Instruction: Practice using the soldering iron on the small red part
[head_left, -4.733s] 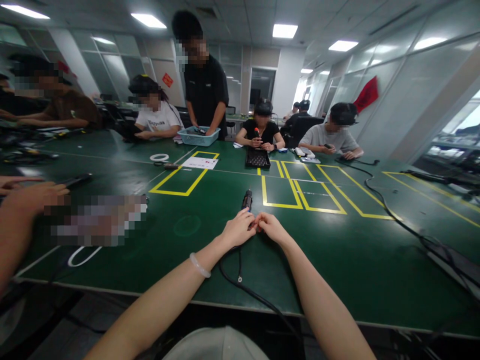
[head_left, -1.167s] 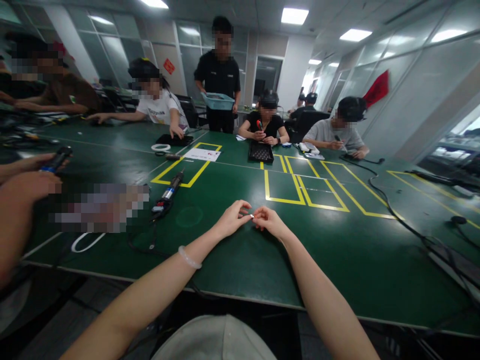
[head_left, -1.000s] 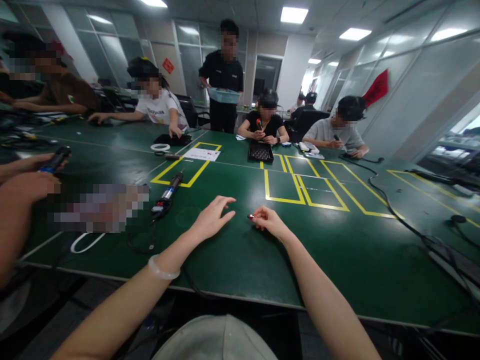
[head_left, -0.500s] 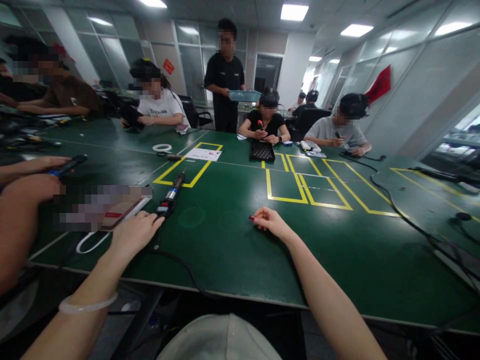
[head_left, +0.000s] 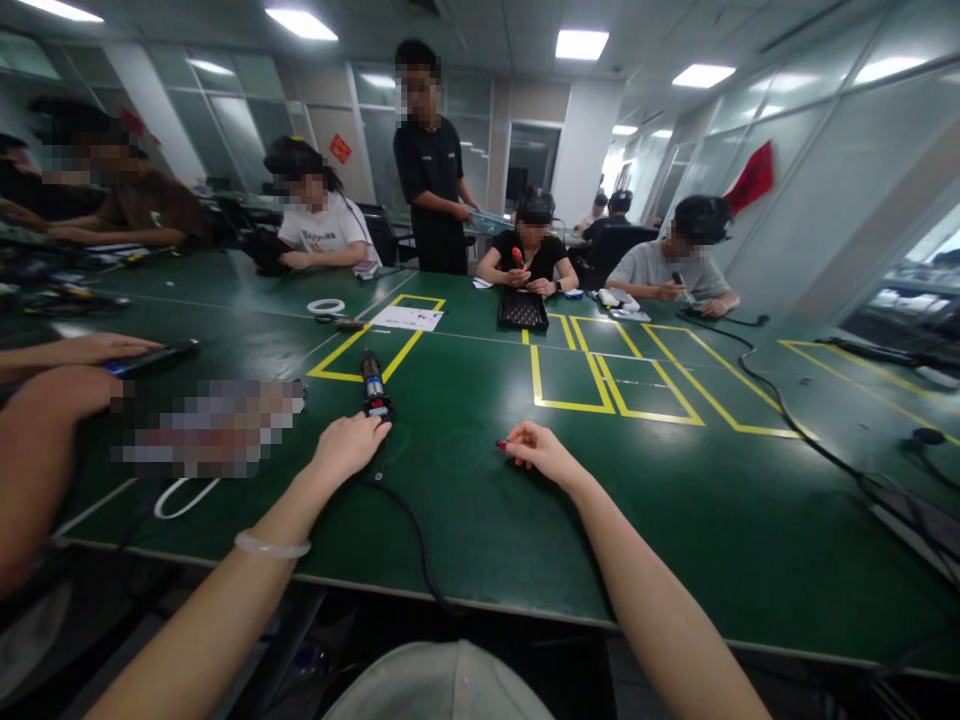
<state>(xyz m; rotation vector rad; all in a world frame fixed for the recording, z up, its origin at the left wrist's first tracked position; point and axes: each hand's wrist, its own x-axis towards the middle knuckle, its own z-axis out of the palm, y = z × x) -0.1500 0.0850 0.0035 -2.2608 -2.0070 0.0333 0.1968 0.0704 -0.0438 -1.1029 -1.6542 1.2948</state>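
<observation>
My left hand [head_left: 349, 447] is closed on the rear part of an electric screwdriver [head_left: 372, 378], a black tool with a blue and silver band and a red part near the fingers. Its nose points away from me across the green table [head_left: 465, 520], and a black cord [head_left: 409, 512] trails back from it over the near edge. My right hand [head_left: 536, 448] pinches a small red and dark piece [head_left: 502, 444] between thumb and fingertips, low over the tabletop. The piece is too small for me to tell its kind. A hand's width or more separates it from the screwdriver.
Yellow tape outlines [head_left: 574, 407] mark the table, and a paper sheet [head_left: 407, 318] lies on one. Left are a blurred-out item [head_left: 214, 425], a white loop [head_left: 180, 505] and a neighbour's arm [head_left: 45, 430]. A black tray [head_left: 523, 310] stands before a co-worker opposite. Cables run right.
My left hand has moved right with the screwdriver, which now points straighter ahead. My right hand has barely moved. The standing person has shifted left and the blue tray is lower and tilted.
</observation>
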